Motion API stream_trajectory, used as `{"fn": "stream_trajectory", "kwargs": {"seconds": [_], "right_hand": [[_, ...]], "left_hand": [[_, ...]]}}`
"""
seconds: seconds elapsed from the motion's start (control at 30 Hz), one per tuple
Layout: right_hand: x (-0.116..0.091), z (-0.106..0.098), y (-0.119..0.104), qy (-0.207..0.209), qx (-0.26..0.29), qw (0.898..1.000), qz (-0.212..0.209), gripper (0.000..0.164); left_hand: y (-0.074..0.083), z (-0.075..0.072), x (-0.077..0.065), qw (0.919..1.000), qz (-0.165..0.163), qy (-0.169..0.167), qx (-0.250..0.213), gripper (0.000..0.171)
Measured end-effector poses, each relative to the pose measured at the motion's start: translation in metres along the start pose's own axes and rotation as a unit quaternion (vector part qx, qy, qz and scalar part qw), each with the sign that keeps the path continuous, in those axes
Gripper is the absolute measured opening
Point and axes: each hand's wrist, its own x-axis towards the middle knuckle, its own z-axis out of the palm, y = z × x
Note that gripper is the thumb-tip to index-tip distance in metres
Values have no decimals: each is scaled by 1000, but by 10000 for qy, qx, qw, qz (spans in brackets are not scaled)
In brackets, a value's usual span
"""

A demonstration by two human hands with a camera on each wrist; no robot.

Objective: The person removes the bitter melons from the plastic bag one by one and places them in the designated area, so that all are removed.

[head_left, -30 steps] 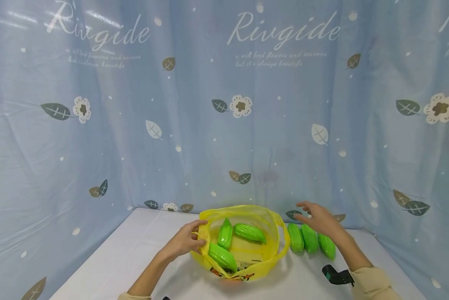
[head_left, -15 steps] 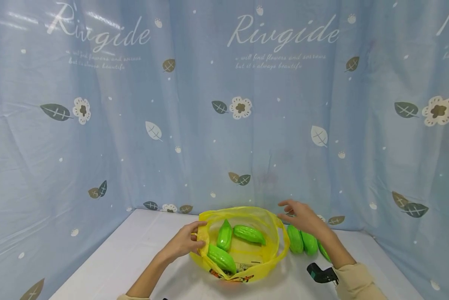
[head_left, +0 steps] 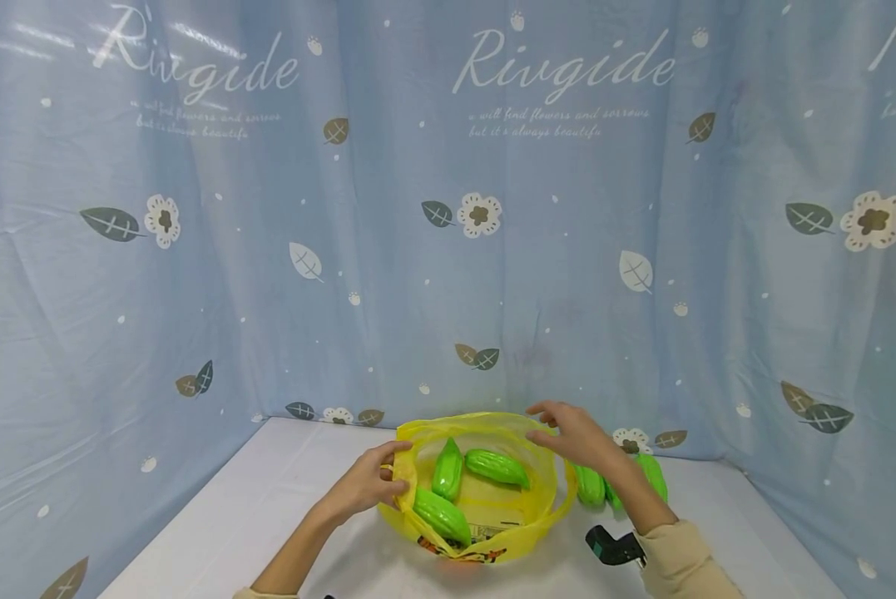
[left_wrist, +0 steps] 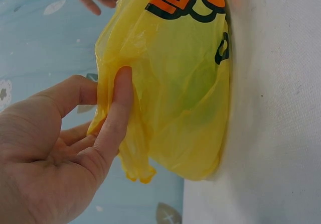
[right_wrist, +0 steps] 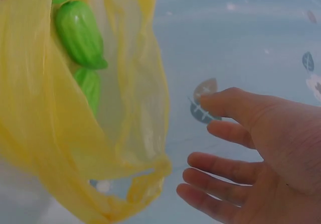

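A yellow plastic bag (head_left: 522, 537) stands with its mouth wide, and orange and black print shows on its front. Inside lie three glossy green ridged vegetables, like bitter melons (head_left: 497, 468). My left hand (head_left: 373, 481) pinches the bag's left rim between thumb and fingers; in the left wrist view the thin film bunches there. My right hand (head_left: 578, 437) holds nothing and hovers over the bag's right rim, fingers spread. The right wrist view shows the bag's handle loop (right_wrist: 103, 209) beside its fingertips. More green vegetables (head_left: 590, 487) lie right of the bag, partly hidden by my right forearm.
A white table (head_left: 268, 491) carries the bag. A blue curtain (head_left: 388, 249) with leaf and flower prints encloses it at the back and sides. The black wrist mount (head_left: 614, 547) sticks out below my right forearm.
My right hand has moved left from above the loose vegetables to the bag's right rim, staying empty. My left hand keeps its grip on the bag, and the vegetables inside stay put.
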Motion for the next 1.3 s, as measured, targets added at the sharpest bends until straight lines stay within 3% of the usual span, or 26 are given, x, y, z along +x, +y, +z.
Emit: {"fn": "stream_trajectory", "kwargs": {"seconds": [0.73,1.07,1.3], "right_hand": [[19,36,-19,-571,28,9983,-111,38],[26,55,-16,-1013,-116,9932,-562,38],[29,64,-15,-1354,-160,9900,-368,40]], "left_hand": [[1,0,0,9997,63,-73,-223,68],[0,0,-3,9997,13,-37,-240,68],[2,0,-1,9998,35,-75,-187,68]]}}
